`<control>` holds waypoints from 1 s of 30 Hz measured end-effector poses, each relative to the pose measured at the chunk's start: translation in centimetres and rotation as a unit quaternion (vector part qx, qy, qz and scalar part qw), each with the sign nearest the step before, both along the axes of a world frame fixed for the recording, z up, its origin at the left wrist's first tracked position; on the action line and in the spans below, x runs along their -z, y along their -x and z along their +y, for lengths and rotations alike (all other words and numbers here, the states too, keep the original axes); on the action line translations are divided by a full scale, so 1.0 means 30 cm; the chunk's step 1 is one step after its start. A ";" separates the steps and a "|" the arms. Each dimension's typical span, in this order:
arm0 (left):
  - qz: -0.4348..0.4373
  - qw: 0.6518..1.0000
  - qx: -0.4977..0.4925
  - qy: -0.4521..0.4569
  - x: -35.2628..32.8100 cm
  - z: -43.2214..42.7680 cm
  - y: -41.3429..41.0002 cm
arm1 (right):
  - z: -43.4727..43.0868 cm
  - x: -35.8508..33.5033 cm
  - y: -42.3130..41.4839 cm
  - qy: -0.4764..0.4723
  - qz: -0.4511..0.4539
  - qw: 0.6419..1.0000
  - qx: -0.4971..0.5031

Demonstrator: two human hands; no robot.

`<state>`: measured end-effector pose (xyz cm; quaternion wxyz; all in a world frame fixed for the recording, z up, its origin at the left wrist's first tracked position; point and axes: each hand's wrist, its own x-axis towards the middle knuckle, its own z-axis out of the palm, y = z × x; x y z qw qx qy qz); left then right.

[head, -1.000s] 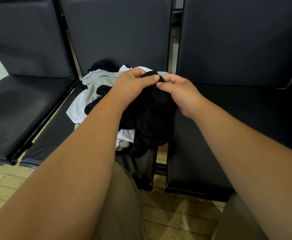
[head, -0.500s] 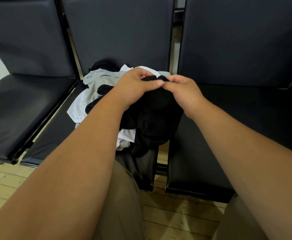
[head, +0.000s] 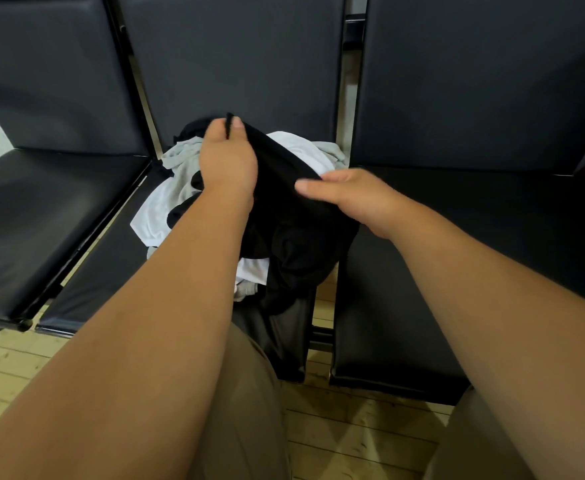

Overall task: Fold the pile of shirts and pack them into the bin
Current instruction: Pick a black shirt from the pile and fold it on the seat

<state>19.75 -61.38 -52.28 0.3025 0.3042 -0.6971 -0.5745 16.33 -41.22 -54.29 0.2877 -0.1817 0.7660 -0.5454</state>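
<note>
The left hand (head: pixel 227 157), just above the middle of the frame, pinches a hem of the black shirt (head: pixel 284 174) between thumb and fingertips, with the edge of the cloth poking up above the knuckles. The right hand (head: pixel 350 199), a little lower and to the right, has its thumb laid along the same shirt and its fingers tucked under the fabric out of sight, so it seems to be gripping it too. The cloth runs taut between the two hands, and the rest of the shirt hangs bunched below them, drooping over the front edge of the seat.

Under and behind it sits the pile of shirts (head: pixel 166 206), white, grey and black, heaped on the middle chair (head: pixel 104 271) of a row of black padded chairs. The person's tan trousers (head: pixel 242 410) fill the bottom centre, over a pale wooden floor (head: pixel 353 438).
</note>
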 end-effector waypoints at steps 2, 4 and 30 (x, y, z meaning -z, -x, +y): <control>0.029 0.998 -0.052 -0.003 0.000 -0.020 -0.008 | 0.023 0.007 0.002 -0.124 -0.036 0.984 -0.120; 0.045 0.996 -0.080 -0.014 -0.008 -0.043 -0.021 | 0.030 0.045 0.008 -0.203 -0.053 0.963 -0.168; -0.106 0.978 -0.033 0.175 -0.053 -0.010 -0.065 | 0.016 0.136 0.085 -0.095 -0.039 0.994 0.039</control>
